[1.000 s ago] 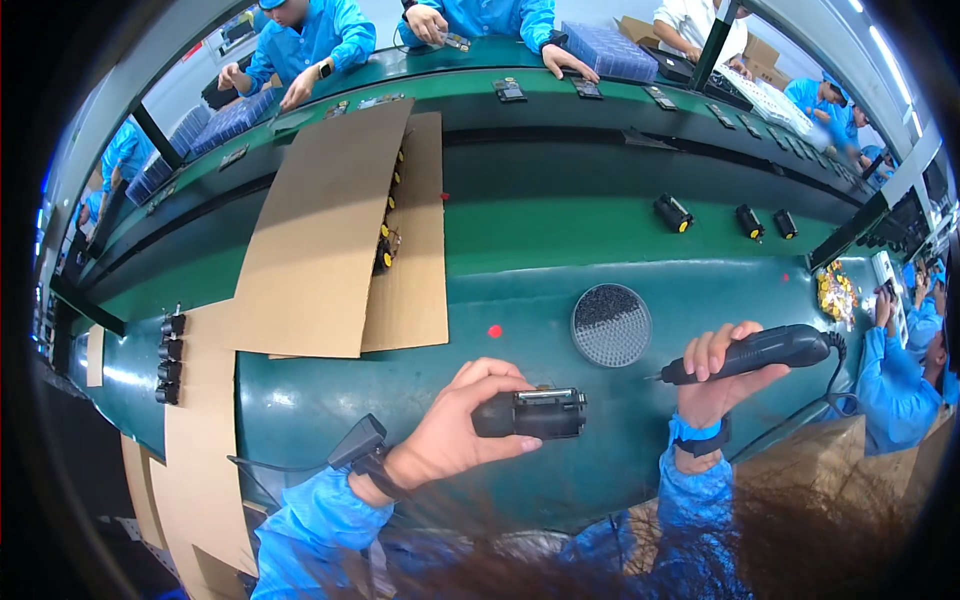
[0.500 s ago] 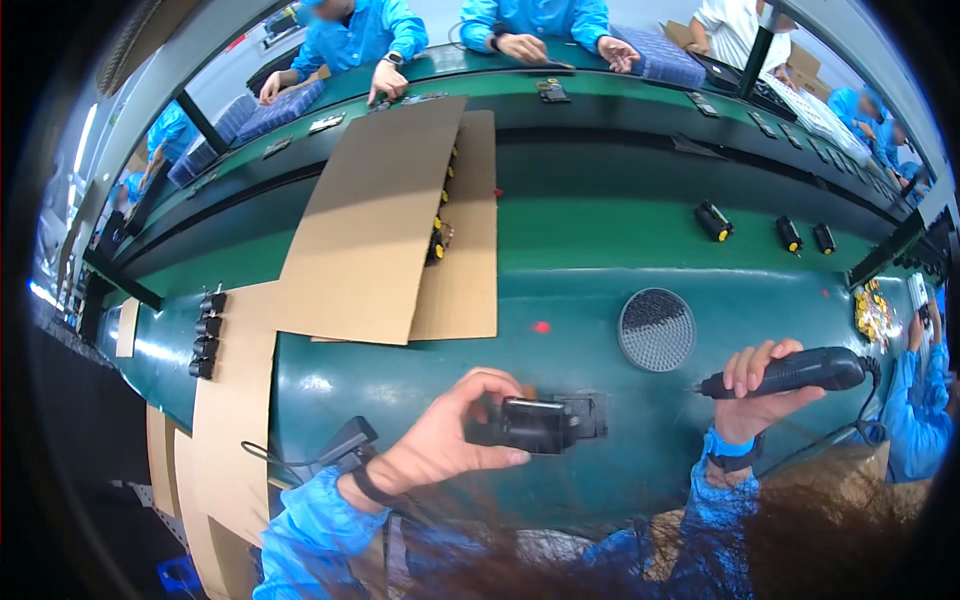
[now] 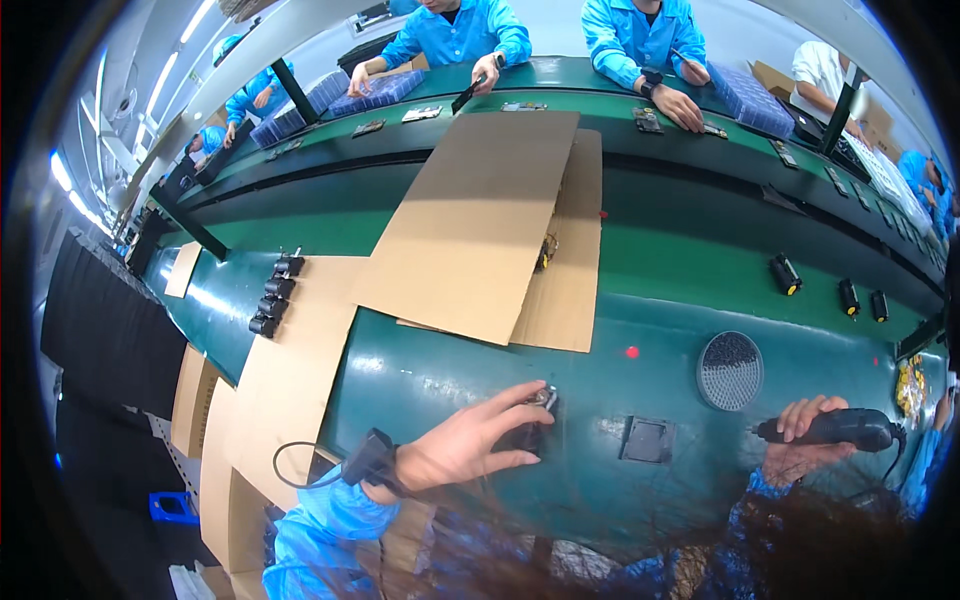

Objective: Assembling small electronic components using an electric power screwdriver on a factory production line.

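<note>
Hands are working at the near edge of the green bench (image 3: 700, 290): left hand (image 3: 465, 450) is gripping a small black part (image 3: 535, 420) there; right hand (image 3: 800, 450) is clasping a black power tool (image 3: 835, 430).

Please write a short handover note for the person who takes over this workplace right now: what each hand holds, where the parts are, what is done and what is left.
Left hand: fingers spread over a small black part lying on the green table; grip unclear.
Right hand: closed on the black electric screwdriver, held off to the right.
Nearby: square black fixture, round mesh disc, red dot.
Done: four similar black parts are lined up on cardboard at left; three more lie far right.
Left: the part is not in the fixture.
</note>
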{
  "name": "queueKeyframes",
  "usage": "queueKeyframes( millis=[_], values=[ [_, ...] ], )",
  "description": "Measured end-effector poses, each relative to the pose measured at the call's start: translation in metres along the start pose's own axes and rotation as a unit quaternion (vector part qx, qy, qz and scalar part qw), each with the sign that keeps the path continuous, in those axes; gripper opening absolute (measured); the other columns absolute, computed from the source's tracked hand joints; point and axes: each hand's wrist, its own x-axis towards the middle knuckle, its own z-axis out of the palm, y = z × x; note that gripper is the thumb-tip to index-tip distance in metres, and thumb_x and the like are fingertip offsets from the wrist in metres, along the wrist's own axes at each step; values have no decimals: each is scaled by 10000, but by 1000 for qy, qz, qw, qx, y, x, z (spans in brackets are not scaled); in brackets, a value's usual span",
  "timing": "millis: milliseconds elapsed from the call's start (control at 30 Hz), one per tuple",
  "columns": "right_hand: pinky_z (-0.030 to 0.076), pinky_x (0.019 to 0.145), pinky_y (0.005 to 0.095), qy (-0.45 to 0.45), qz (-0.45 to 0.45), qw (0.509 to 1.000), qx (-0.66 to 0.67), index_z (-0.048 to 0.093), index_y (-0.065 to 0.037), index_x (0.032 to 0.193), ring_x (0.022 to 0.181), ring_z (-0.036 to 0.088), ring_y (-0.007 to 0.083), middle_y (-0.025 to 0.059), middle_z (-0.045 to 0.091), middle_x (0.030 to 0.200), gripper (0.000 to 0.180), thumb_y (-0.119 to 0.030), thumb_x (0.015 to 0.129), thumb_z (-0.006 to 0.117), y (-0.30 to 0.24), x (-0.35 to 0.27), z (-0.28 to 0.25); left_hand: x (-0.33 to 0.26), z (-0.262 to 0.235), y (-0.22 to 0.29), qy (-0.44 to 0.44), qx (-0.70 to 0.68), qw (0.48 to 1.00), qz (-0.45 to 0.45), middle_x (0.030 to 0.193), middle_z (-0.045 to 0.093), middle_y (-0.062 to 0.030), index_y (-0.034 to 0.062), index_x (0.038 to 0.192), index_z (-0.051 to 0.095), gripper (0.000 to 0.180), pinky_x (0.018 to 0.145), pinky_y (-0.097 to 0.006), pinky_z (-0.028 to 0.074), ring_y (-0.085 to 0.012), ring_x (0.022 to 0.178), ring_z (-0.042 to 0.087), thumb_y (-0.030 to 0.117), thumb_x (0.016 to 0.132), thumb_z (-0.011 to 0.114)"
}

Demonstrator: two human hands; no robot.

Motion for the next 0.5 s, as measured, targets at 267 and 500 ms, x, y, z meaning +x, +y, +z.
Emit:
queueKeyframes(
  millis=[267,500],
  values=[
    [340,428,223,-10,7,1000,3,467,-81,1006,466,407,84,-3,433,650,718,-789,886,459,4,-1,-7,-11,9,4,6,-483,871,-87,1548,367,-176,101,1525,325,751,1034,-404,480,-314,1359,468,160,904,743],
    [368,477,230,-3,19,1000,-17,466,-68,1029,519,426,86,-5,424,671,727,-778,877,503,-9,1,-10,-21,15,38,19,-685,719,-118,1475,435,-259,19,1543,256,1028,872,-403,538,-375,1162,619,814,894,327]
  ],
)
